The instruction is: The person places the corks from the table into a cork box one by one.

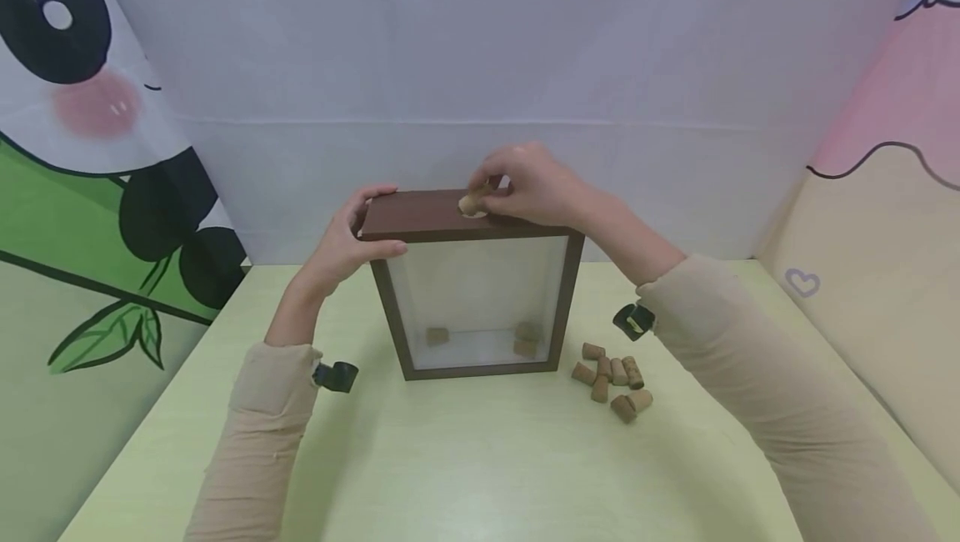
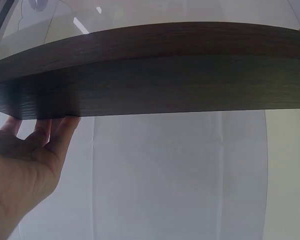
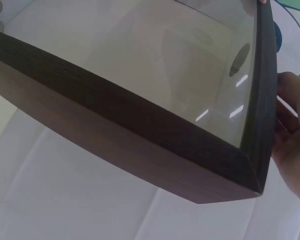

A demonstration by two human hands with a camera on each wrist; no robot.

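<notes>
A dark brown shadow-box frame (image 1: 390,308) with a glass front stands upright on the pale green table (image 1: 465,459). My left hand (image 1: 352,238) grips its top left corner, thumb on the front edge. My right hand (image 1: 525,183) pinches a cork (image 1: 471,205) at a hole in the frame's top. Behind the glass, on the frame's floor, lie a few corks (image 1: 437,336). The left wrist view shows the frame's wooden edge (image 2: 155,75) with my left hand (image 2: 25,165) beneath it. The right wrist view shows the frame's corner (image 3: 230,175) and my right hand (image 3: 290,145) beside it.
Several loose corks (image 1: 615,379) lie in a small pile on the table right of the frame. A white cloth backdrop (image 1: 480,67) hangs behind, a panda print (image 1: 82,150) at the left, a pink and beige panel (image 1: 885,192) at the right.
</notes>
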